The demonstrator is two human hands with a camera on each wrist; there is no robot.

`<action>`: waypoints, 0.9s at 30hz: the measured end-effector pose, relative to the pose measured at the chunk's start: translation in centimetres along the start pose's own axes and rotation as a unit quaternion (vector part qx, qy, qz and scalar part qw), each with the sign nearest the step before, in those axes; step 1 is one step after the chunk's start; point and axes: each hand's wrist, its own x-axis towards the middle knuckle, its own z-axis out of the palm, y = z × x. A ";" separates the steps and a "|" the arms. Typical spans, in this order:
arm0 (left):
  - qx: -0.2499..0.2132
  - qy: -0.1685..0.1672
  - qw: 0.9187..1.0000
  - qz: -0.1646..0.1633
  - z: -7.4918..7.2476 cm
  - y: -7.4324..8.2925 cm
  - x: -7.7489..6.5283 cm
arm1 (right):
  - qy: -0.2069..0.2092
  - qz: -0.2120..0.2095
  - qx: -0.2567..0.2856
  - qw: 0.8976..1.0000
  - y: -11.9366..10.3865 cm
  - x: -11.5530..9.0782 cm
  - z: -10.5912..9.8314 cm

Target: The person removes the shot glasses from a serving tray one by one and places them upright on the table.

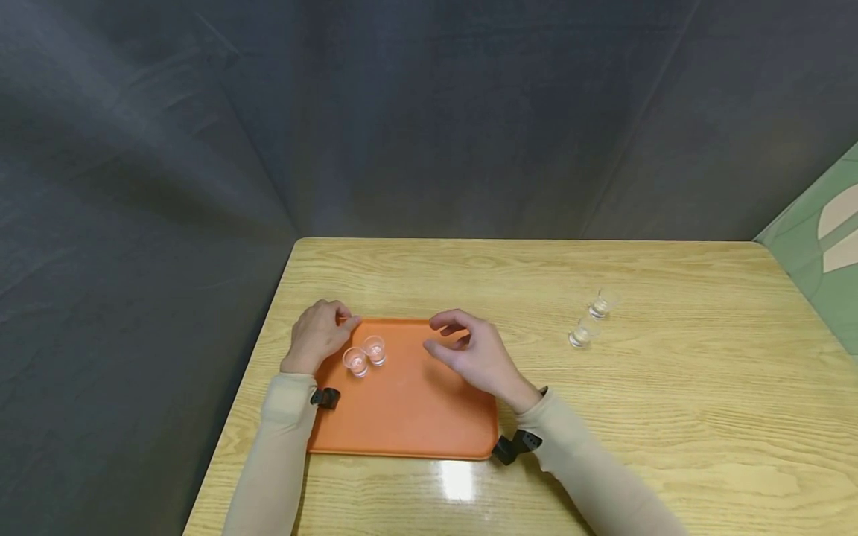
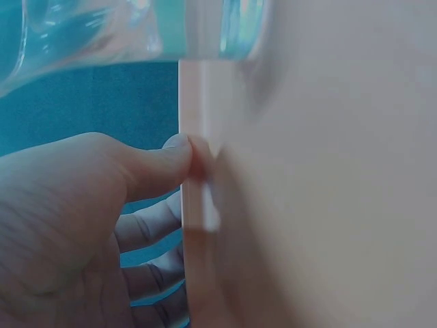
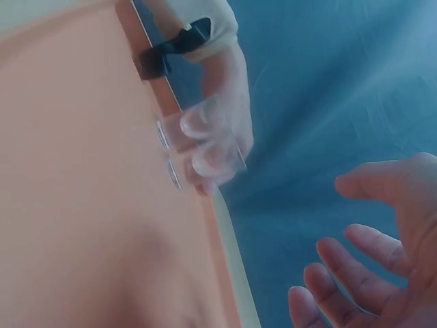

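Observation:
An orange tray (image 1: 409, 417) lies on the wooden table. My left hand (image 1: 316, 339) grips its rim at the far left corner; in the left wrist view the thumb (image 2: 153, 167) sits on the rim with the other fingers on the outer side. Two small clear shot glasses stand upright side by side on the tray near that hand, a nearer one (image 1: 357, 365) and a farther one (image 1: 376, 352). Over the right part of the tray hovers my right hand (image 1: 477, 359), thumb and fingers loosely bent and apart, with nothing between them.
To the right of the tray, two more clear shot glasses stand on the table (image 1: 670, 417), one nearer (image 1: 582, 333) and one farther (image 1: 599, 304). A dark cloth (image 1: 436, 134) hangs behind and to the left. A green patterned panel (image 1: 814, 246) borders the right side.

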 end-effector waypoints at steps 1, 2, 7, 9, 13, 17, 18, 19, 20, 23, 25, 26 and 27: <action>0.000 0.000 1.000 0.000 0.0 0.0 0.0 | -0.004 -0.002 0.000 1.000 0.0 0.0 0.3; 0.000 0.000 1.000 0.001 0.0 0.0 0.0 | -0.008 -0.004 0.001 1.000 -0.1 0.0 0.6; 0.001 -0.001 1.000 0.001 0.0 0.0 0.1 | -0.026 -0.014 0.004 1.000 -0.5 0.3 2.1; 0.002 -0.003 1.000 -0.002 0.0 0.0 0.1 | -0.034 -0.015 0.004 0.999 -0.6 0.5 2.6; 0.002 -0.006 1.000 -0.004 0.0 0.1 0.0 | -0.047 -0.010 0.001 0.999 -0.6 0.7 3.7; 0.004 -0.008 1.000 -0.003 0.0 0.1 0.1 | -0.058 0.000 -0.002 0.998 -0.4 1.0 4.6; 0.005 -0.007 1.000 -0.003 0.0 0.1 0.1 | -0.060 0.002 -0.003 0.998 -0.4 1.1 4.8; 0.006 -0.006 1.000 -0.003 0.0 0.0 0.1 | -0.064 0.005 -0.002 0.998 -0.4 1.1 5.0; 0.006 -0.006 1.000 -0.004 0.0 0.0 0.1 | -0.066 0.007 -0.001 0.998 -0.4 1.2 5.2; 0.005 -0.007 1.000 -0.003 0.1 -0.1 0.1 | -0.070 0.009 -0.006 0.997 -0.3 1.4 5.7; 0.005 -0.007 1.000 -0.003 0.1 0.0 0.1 | -0.070 0.009 -0.010 0.997 -0.2 1.5 6.0; 0.005 -0.008 1.000 -0.002 0.1 0.0 0.1 | -0.070 0.009 -0.014 0.997 -0.1 1.6 6.1; 0.006 -0.008 1.000 -0.002 0.1 0.0 0.1 | -0.070 0.009 -0.016 0.997 0.0 1.6 6.3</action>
